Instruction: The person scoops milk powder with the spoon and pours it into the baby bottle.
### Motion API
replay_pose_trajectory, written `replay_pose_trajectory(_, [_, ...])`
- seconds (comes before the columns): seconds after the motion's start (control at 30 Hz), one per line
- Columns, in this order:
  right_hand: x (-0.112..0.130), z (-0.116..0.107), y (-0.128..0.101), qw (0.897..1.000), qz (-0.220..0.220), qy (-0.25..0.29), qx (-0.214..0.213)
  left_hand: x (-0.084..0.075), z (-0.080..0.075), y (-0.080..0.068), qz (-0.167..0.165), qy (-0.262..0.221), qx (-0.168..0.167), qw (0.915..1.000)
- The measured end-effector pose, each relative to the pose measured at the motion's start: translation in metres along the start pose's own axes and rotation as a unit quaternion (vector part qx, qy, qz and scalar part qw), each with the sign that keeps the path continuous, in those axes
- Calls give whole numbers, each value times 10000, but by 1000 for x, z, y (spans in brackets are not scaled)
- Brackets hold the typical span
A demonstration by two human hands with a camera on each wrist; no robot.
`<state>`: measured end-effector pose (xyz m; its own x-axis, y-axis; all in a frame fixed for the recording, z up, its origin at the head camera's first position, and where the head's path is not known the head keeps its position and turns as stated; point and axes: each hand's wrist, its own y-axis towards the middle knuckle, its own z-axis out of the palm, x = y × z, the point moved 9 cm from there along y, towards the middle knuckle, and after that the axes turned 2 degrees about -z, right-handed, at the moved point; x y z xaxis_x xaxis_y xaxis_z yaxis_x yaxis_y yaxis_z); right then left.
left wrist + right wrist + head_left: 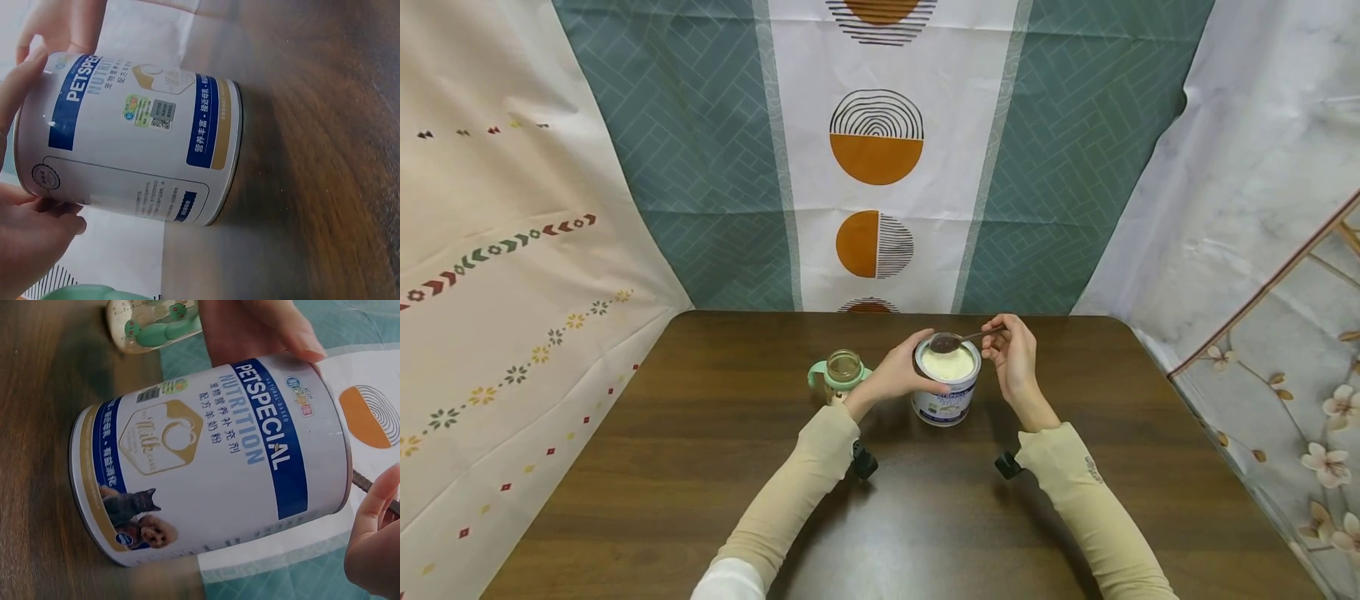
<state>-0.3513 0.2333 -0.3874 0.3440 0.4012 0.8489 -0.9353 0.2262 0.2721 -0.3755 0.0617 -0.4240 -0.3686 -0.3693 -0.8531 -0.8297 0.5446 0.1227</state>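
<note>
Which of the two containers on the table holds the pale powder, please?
The white can with blue labels, gripped by the left hand; the green-handled bottle looks empty.

Both forearms, in beige sleeves, reach forward over the table and come toward each other. The left hand (897,373) lies at about 9 o'clock of the can (947,390), its fingers and thumb curled around the top of the wall. The right hand (1015,354) is at about 3 o'clock, raised a little, the wrist bent inward. Its fingertips (996,335) pinch the handle of a spoon (957,339).
</note>
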Motion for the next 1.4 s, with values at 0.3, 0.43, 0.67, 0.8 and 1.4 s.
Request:
replay_pose_trajectory(0.3, [2, 4, -2, 9985, -284, -403, 247, 0, 2, -1, -9, 194, -120, 9997])
replay_pose_trajectory(0.43, [4, 5, -3, 9972, -372, -548, 348, -2, 2, -1, -22, 186, -171, 9997])
replay_pose_trajectory(0.67, [6, 7, -6, 9924, -252, -1029, 624, -1, 1, 0, 1, 88, -227, 9997])
replay_pose_trajectory(0.8, [5, 8, -7, 9882, -6, -1305, 800, -1, 2, -1, 6, 51, -215, 9998])
replay_pose_trajectory(1.4, [-2, 3, -5, 9940, -54, -965, 516, 3, 6, -1, -176, -238, -55, 9995])
